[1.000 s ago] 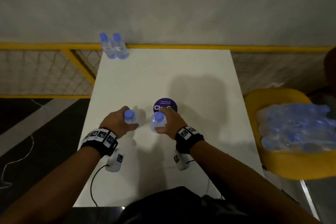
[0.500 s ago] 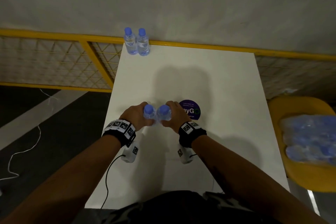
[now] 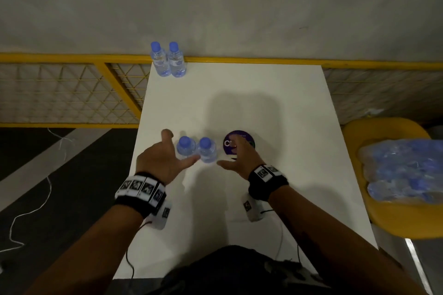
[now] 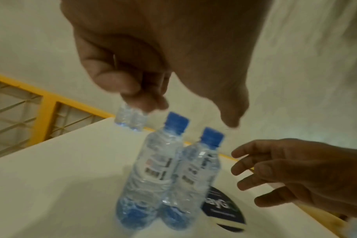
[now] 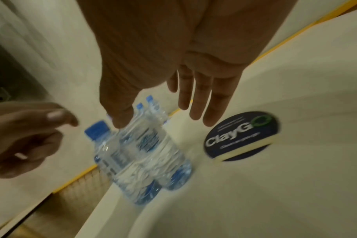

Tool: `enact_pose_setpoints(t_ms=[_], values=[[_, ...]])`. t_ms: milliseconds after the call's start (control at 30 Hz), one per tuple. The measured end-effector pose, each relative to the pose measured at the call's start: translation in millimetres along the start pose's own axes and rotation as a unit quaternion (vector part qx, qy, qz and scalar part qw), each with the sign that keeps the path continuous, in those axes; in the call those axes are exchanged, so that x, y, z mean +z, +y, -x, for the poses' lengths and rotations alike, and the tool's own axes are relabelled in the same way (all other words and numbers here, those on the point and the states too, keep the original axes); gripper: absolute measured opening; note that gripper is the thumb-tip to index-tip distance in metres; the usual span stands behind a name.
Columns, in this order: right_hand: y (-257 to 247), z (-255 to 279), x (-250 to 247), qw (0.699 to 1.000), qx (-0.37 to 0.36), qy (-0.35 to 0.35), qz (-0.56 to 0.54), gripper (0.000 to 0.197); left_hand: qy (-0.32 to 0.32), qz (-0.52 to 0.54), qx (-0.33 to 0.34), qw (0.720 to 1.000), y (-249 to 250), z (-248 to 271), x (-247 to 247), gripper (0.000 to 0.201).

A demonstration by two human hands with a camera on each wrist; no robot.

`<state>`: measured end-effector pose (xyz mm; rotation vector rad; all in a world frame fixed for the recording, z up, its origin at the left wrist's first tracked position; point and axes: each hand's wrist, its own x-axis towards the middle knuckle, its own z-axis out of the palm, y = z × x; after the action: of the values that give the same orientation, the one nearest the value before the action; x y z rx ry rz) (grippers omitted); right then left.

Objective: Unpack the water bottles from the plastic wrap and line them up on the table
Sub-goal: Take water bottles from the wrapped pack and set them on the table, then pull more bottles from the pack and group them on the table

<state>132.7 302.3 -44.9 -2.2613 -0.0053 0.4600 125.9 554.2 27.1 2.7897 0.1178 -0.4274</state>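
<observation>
Two small clear water bottles with blue caps [image 3: 196, 149] [image 4: 167, 173] [image 5: 141, 154] stand side by side, touching, on the white table [image 3: 275, 108] near its left edge. My left hand [image 3: 165, 158] [image 4: 153, 64] hovers open just left of them, fingers spread, holding nothing. My right hand [image 3: 239, 158] [image 5: 183, 72] is open just right of them, over the purple disc. Two more bottles [image 3: 168, 60] [image 4: 130, 120] stand together at the table's far left corner. The wrapped pack of bottles [image 3: 405, 172] lies on a yellow chair at the right.
A round purple "ClayGo" disc [image 3: 239, 142] [image 5: 243, 135] lies on the table right of the near pair. A yellow mesh railing [image 3: 72, 93] runs behind and left of the table. The yellow chair [image 3: 383, 218] stands against the table's right side.
Both hands gripped one bottle each and brought them together; now both hands have let go and spread apart, leaving the pair standing on the table.
</observation>
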Motion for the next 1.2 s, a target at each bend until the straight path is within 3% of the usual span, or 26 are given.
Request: enact_pose_setpoints(t_ms=[67,133,200,300,433,533,600,700,767,900,1033,1200], values=[[29.9,28.5,-27.8,1.000,0.004,0.030,-0.007,0.063,0.033,-0.018,0.081,0.996,15.9,25.0,3.2,0.066],[65.8,65.3,-60.5,0.997,0.017,0.074,-0.019,0.030,-0.047,-0.039,0.170,0.984,44.7,34.3,20.7,0.048],[108.3,108.3,-94.2,0.992,0.052,0.118,0.003,0.012,-0.153,-0.049,0.256,0.953,89.0,39.0,42.3,0.036],[181.7,180.5,-140.9,0.968,0.149,0.200,0.016,0.003,-0.221,-0.049,0.356,0.907,180.6,52.6,78.5,0.028],[274.8,259.6,-199.7,0.911,0.271,0.309,-0.036,0.008,-0.320,-0.005,0.414,0.852,304.0,87.8,142.0,0.035],[335.6,290.5,-243.2,0.880,0.329,0.339,-0.048,0.025,-0.387,0.010,0.387,0.837,380.5,115.5,185.4,0.056],[374.4,298.4,-267.2,0.872,0.342,0.345,-0.060,0.032,-0.391,0.035,0.372,0.841,421.0,126.7,211.5,0.056],[414.7,296.8,-294.5,0.878,0.343,0.327,-0.069,0.048,-0.394,0.143,0.348,0.838,475.3,143.4,232.1,0.046],[422.9,288.6,-307.6,0.883,0.342,0.317,-0.053,0.056,-0.390,0.171,0.311,0.850,502.8,148.7,248.8,0.057],[440.5,274.4,-314.8,0.877,0.344,0.330,-0.056,0.043,-0.347,0.220,0.172,0.895,523.7,151.9,294.0,0.091],[451.3,276.1,-306.3,0.847,0.339,0.381,-0.150,0.041,-0.313,0.302,0.083,0.897,535.2,160.6,307.9,0.084],[468.3,268.4,-314.2,0.846,0.312,0.388,-0.190,0.066,-0.243,0.320,-0.017,0.916,558.9,156.8,308.1,0.092]])
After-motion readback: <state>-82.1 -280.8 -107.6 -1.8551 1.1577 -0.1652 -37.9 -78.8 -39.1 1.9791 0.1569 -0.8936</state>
